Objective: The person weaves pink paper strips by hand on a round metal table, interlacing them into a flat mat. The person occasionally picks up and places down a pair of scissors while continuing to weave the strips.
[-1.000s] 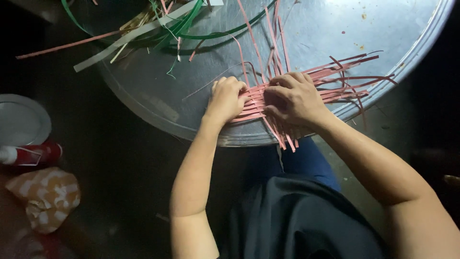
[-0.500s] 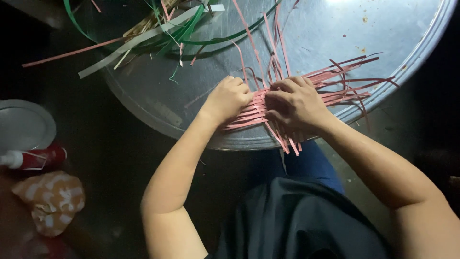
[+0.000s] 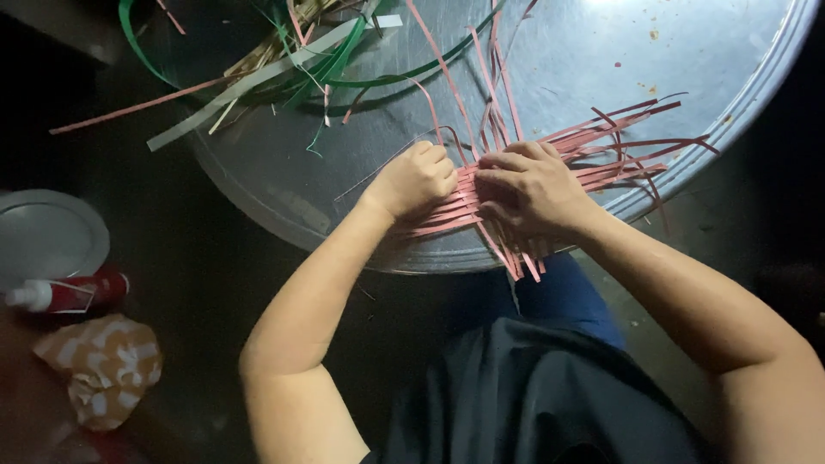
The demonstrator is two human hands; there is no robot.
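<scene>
Left hand (image 3: 418,179) curled, right hand (image 3: 528,193) flat, both pressing woven pink strips (image 3: 601,150) at near edge of round metal tray (image 3: 739,103). Strips flat, thin; long axis mostly left-right, some crossing toward the person. Green strips (image 3: 335,60) lie far left.

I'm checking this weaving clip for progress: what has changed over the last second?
Very little. The left hand has edged closer to the right hand, and the left elbow has swung outward. Both hands stay pressed on the crossed pink strips at the near edge of the round metal tray. The green and pale strips lie untouched.
</scene>
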